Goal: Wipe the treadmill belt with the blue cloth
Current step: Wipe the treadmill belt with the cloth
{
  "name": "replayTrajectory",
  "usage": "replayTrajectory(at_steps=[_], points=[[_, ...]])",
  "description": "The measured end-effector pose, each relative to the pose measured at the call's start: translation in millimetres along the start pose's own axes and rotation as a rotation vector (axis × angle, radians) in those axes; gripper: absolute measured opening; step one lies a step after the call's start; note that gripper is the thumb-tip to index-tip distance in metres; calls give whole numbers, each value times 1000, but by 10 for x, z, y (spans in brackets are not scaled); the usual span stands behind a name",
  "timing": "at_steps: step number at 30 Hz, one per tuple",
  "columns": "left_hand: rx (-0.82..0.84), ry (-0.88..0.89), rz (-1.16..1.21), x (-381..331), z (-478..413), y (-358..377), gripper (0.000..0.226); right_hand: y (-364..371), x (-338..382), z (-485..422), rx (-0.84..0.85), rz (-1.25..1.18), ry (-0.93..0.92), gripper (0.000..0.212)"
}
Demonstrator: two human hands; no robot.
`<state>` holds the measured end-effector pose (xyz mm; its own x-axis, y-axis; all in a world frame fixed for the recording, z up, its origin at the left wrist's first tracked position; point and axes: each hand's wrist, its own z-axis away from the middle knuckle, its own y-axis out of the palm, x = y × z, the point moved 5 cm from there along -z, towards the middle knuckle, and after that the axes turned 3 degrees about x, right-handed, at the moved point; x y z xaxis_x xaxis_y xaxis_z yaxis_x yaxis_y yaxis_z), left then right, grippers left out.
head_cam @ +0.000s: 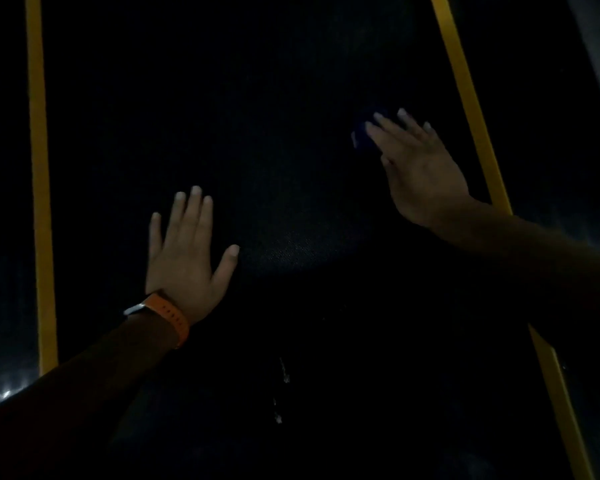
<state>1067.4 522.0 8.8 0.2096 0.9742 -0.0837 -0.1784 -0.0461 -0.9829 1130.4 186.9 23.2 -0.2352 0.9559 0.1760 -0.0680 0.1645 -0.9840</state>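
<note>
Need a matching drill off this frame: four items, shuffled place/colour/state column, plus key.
Items
1. left hand
2. right hand
3. blue cloth
4. watch strap

Descriptions
A. orange, round the left wrist
B. spread flat on bare treadmill belt, nothing under it
C. straight, pressing the blue cloth, close to the right-side yellow stripe
D. mostly hidden, only an edge shows

Pairs: 1-B, 2-C, 3-D, 4-A
</note>
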Motion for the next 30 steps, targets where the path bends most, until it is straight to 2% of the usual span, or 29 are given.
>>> replayTrajectory(at_steps=[1, 2, 3, 5, 6, 7, 8, 11, 12, 13, 14, 17, 18, 19, 20, 23, 25, 26, 27, 30], points=[[3, 26, -4, -165, -31, 16, 79, 19, 59, 64, -56, -1, 40, 58], [4, 46, -8, -300, -61, 38, 78, 84, 209, 220, -109, -24, -7, 57], [2, 58, -13, -391, -89, 52, 77, 184, 428, 442, -89, -70, -117, 59], [10, 54, -29, -432, -122, 67, 78, 294, 822, 944, 128, -107, -404, 66], [16, 48, -34, -417, -129, 74, 78, 310, 832, 1077, 221, -60, -504, 69], [19, 45, -32, -405, -127, 74, 78, 252, 724, 1072, 235, -37, -539, 71], [17, 47, -24, -403, -129, 74, 78, 206, 515, 970, 199, -49, -467, 72], [5, 54, -5, -430, -132, 76, 77, 56, -151, 660, 43, -123, 102, 59], [1, 53, -3, -428, -132, 79, 77, 57, -201, 664, -1, -113, 273, 56], [-2, 49, -3, -424, -130, 78, 77, 88, -115, 726, -36, -112, 368, 57], [-4, 44, -4, -419, -130, 78, 77, 128, 73, 811, -50, -137, 361, 59], [-8, 46, -3, -436, -124, 73, 77, 257, 630, 1082, 122, -184, 16, 68], [-9, 50, -4, -446, -122, 77, 76, 251, 587, 1114, 142, -157, -58, 69], [-10, 53, -11, -449, -121, 76, 76, 212, 463, 1124, 119, -146, -52, 68], [-11, 55, -21, -445, -121, 74, 76, 157, 302, 1135, 76, -171, 51, 66], [-15, 68, -23, -446, -116, 66, 76, 52, -36, 1230, -100, -293, 556, 60], [-21, 67, -10, -456, -113, 57, 76, 81, 202, 1191, -157, -228, 722, 64], [-23, 68, -6, -462, -112, 52, 77, 117, 420, 1128, -156, -208, 687, 68], [-24, 69, -4, -467, -109, 50, 77, 162, 682, 1057, -129, -217, 571, 69], [-21, 71, -4, -461, -122, 57, 77, 336, 1294, 1064, 66, -187, 54, 66]])
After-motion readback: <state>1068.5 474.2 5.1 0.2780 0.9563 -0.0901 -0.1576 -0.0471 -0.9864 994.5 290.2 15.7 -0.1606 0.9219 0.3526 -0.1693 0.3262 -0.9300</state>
